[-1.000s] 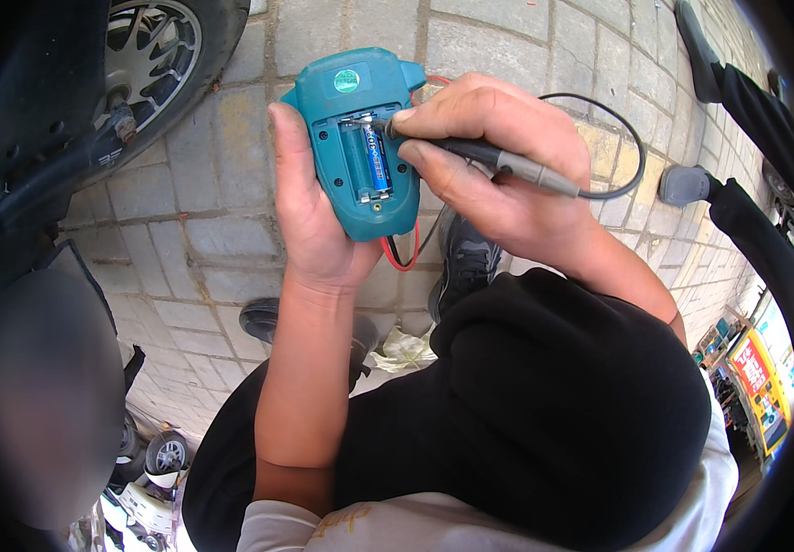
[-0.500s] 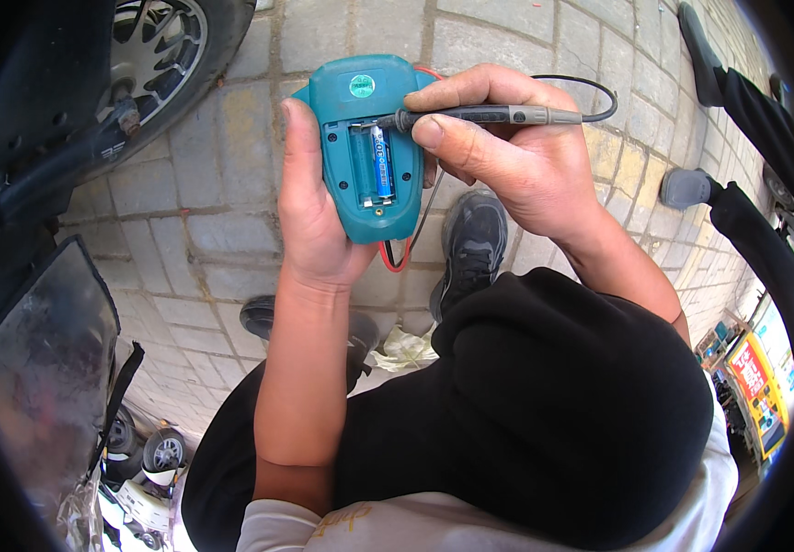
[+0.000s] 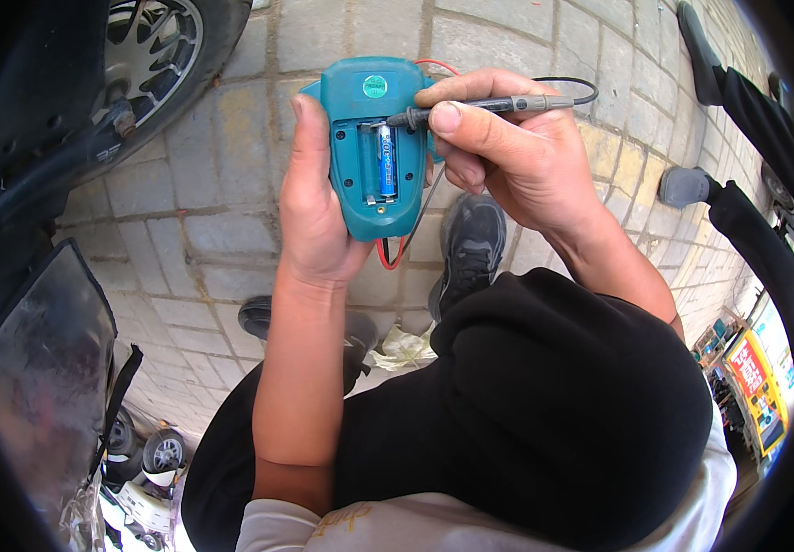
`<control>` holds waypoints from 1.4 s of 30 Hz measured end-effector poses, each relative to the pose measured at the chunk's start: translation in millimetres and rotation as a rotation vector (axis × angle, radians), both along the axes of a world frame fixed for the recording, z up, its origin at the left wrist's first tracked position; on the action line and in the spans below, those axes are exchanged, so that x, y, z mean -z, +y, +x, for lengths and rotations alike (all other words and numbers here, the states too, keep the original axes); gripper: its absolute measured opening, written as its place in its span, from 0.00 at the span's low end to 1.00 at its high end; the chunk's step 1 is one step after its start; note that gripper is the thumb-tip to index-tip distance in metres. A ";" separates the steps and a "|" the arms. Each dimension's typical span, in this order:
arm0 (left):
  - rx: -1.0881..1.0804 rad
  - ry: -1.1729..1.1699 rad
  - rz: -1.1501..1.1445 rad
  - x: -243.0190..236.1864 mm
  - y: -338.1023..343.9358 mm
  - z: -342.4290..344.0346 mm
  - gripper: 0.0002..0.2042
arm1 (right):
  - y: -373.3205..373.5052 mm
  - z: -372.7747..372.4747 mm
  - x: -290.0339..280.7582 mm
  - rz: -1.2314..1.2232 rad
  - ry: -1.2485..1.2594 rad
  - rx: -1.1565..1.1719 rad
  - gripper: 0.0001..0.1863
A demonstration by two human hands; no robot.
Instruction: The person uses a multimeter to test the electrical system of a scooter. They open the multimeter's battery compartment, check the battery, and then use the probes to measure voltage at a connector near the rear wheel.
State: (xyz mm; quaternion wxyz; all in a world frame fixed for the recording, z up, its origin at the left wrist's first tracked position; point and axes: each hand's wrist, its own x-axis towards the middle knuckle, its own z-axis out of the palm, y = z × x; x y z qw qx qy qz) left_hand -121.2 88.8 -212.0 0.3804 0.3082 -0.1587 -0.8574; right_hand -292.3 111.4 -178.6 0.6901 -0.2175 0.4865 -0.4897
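My left hand (image 3: 308, 207) is wrapped round a teal multimeter (image 3: 351, 81), thumb along its left edge, back side up. Its battery bay is uncovered: one blue battery (image 3: 387, 167) lies in the right slot and the left slot holds none. Between thumb and fingers, my right hand (image 3: 530, 166) pinches a black and grey test probe (image 3: 507, 104) from the right. The probe's tip end points left at the bay's upper edge, by the battery's top; whether it touches metal I cannot tell. Red and black leads (image 3: 391, 258) loop out below the multimeter.
A vehicle wheel (image 3: 153, 60) stands at upper left, with a scuffed clear panel (image 3: 43, 359) below it. Paving bricks (image 3: 222, 156) cover the ground. My shoe (image 3: 472, 248) is beneath my hands. Another person's dark-clad legs (image 3: 754, 216) are at right, near a yellow and red sign (image 3: 757, 382).
The multimeter has shifted slightly right in my left hand's grip. My right hand's fingers have moved a little along the probe, which now slants slightly more, its tip still by the battery's top.
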 end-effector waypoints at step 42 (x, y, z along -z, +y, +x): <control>-0.095 0.032 0.112 -16.6 2.7 -8.7 0.34 | -0.7 2.0 -7.8 -0.559 0.650 -0.016 0.07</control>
